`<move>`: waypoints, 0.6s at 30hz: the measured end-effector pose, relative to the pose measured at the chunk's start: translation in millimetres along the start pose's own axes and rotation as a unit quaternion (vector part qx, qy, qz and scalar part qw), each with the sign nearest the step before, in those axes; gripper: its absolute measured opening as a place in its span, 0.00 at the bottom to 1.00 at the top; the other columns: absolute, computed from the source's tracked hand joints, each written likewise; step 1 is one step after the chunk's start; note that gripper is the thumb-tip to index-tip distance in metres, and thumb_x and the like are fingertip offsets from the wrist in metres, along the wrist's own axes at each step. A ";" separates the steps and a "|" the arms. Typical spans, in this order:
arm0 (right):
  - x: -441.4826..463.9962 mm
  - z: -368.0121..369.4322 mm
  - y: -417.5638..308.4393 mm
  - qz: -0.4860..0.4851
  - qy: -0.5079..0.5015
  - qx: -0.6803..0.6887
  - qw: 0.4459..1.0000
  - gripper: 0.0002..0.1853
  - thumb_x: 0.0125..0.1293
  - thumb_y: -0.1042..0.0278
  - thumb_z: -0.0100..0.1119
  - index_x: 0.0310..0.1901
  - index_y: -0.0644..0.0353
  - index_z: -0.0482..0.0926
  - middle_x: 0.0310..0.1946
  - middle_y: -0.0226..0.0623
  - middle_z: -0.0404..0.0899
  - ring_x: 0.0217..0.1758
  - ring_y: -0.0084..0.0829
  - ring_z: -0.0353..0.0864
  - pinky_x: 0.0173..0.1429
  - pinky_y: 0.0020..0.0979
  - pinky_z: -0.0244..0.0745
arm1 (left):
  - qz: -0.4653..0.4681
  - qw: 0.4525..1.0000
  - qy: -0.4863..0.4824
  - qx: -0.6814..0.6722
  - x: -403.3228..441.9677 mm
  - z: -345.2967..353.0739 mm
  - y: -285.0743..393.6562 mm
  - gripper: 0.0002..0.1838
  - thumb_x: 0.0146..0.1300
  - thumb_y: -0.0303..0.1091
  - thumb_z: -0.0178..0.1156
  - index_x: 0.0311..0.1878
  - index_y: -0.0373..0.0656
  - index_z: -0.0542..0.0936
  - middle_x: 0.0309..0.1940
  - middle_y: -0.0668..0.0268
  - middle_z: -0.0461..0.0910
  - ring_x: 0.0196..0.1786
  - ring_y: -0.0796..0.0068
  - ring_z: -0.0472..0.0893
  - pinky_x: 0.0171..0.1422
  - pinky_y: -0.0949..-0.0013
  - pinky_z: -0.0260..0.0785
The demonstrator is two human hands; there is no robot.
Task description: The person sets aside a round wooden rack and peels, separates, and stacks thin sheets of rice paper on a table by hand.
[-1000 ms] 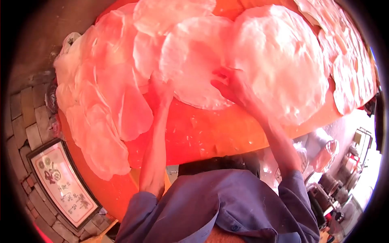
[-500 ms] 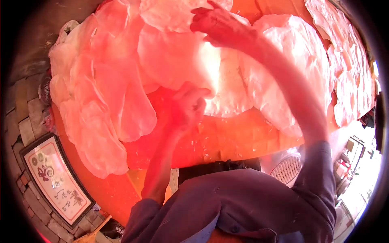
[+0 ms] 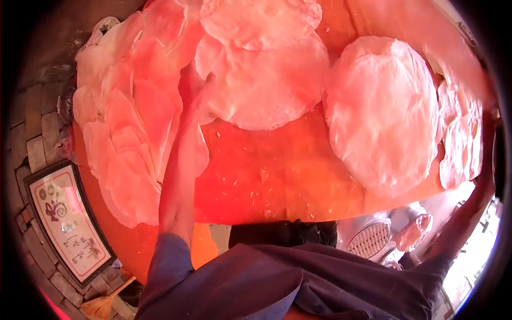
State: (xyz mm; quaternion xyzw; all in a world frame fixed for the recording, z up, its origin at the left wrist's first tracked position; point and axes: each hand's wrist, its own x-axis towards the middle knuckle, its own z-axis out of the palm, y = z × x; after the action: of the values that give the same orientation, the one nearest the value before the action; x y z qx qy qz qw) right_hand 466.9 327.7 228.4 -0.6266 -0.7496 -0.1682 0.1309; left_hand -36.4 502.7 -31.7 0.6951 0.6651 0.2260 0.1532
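Observation:
Thin, round, pale flatbread-like sheets lie on an orange-covered table. My left hand rests at the left edge of a middle sheet, beside a heap of overlapping sheets. Its thumb stands apart from the fingers, and I see nothing gripped. At the far right, my right hand is dark and smeared by motion. A blurred sheet stretches up and left from it, apparently held at its edge. A single large sheet lies to the right of the middle ones.
Further sheets lie along the table's right end. A framed panel with writing leans at the lower left on brick paving, near a straw broom. A woven-topped stool stands below the table's front edge.
My right hand has swung from above the middle sheets to the far right, with a blurred sheet there. My left hand has moved up and left, its pinch loosened. More orange cover shows.

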 end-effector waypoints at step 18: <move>94.4 326.4 -215.8 -0.015 -0.066 0.083 0.994 0.11 0.57 0.67 0.58 0.42 0.58 0.79 0.41 0.40 0.79 0.51 0.38 0.78 0.49 0.39 0.75 | -0.118 0.843 -0.169 -0.497 29.6 -53.8 30.8 0.14 0.58 0.26 0.63 0.48 0.34 0.80 0.42 0.65 0.82 0.42 0.75 0.81 0.48 0.71 0.73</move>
State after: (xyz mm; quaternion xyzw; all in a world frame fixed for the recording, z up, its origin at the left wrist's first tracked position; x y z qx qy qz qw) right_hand 242.3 513.9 -49.0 -0.6119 -0.7774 -0.0661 0.1302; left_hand -37.5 525.4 33.2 0.4695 0.5044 0.3855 0.6136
